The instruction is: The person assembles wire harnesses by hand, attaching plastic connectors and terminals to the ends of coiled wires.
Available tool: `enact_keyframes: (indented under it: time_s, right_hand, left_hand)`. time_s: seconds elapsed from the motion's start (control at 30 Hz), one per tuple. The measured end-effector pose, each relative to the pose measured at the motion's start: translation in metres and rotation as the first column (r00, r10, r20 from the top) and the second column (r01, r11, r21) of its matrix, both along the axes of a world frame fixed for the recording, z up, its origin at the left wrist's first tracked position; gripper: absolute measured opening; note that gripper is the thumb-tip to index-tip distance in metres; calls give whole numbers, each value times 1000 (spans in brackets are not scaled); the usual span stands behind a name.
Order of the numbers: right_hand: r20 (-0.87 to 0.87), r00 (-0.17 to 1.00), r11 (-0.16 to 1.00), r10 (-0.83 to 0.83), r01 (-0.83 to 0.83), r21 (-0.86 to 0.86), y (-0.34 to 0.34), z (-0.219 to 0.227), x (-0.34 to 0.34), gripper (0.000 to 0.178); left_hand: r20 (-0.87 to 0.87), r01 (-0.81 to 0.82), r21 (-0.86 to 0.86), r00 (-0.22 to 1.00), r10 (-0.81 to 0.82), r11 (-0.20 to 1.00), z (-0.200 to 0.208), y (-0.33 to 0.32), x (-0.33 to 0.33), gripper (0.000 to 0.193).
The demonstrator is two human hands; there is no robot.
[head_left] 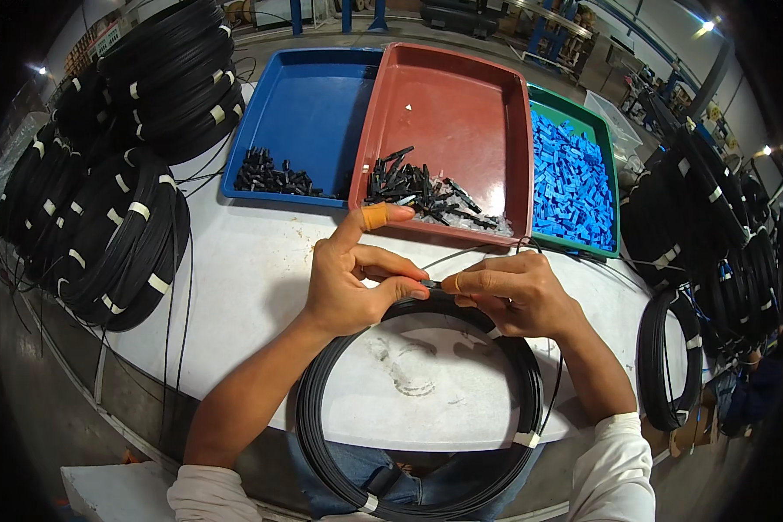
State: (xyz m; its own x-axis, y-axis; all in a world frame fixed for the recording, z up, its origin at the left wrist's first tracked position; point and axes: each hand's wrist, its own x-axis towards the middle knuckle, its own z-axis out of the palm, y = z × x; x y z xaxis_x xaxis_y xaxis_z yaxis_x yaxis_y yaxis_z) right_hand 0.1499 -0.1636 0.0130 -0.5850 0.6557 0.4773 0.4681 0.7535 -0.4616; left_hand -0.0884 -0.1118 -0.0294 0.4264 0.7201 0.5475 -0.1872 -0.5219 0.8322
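Note:
Over the near part of the white table, my left hand (344,283) pinches a small dark connector (432,284) between thumb and a finger. Its index finger, wrapped in orange tape, points out toward the red tray. My right hand (522,291) closes its fingertips on the other end of that connector; what else it grips is hidden by the fingers. A thin black cable runs by the right hand. Beneath both hands lies a large coil of black cable (309,383), bound with white tape and overhanging the table's near edge onto my lap.
Behind my hands stand a blue tray (313,78) with black parts, a red tray (461,96) with black and clear pieces, and a green tray (613,165) full of blue clips (574,187). Black cable coils (104,252) pile up left; more coils (670,348) are right.

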Motion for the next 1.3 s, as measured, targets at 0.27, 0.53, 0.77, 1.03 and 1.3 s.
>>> enact_keyframes:
  time_s: [0.27, 0.53, 0.77, 1.03, 1.3]
  right_hand:
    - [-25, 999, 999, 33, -33, 1, 4, -6, 1, 40]
    - [-42, 999, 1000, -10, 10, 12, -1, -8, 0, 35]
    - [14, 1000, 1000, 5, -4, -16, -2, -22, 3, 45]
    - [71, 997, 1000, 13, -14, 6, -1, -44, 1, 61]
    - [47, 999, 991, -4, -3, 134, -3, -47, -2, 47]
  left_hand:
    - [-17, -11, -28, 1000, 11, 1000, -7, -5, 3, 79]
    - [14, -11, -40, 1000, 11, 999, -5, -7, 6, 74]
    - [-137, -34, 120, 989, 50, 992, -4, -4, 3, 68]
    - [-306, -47, -15, 951, 41, 999, -5, -4, 6, 56]
    - [-199, 77, 56, 978, -64, 995, 5, 37, 14, 30]
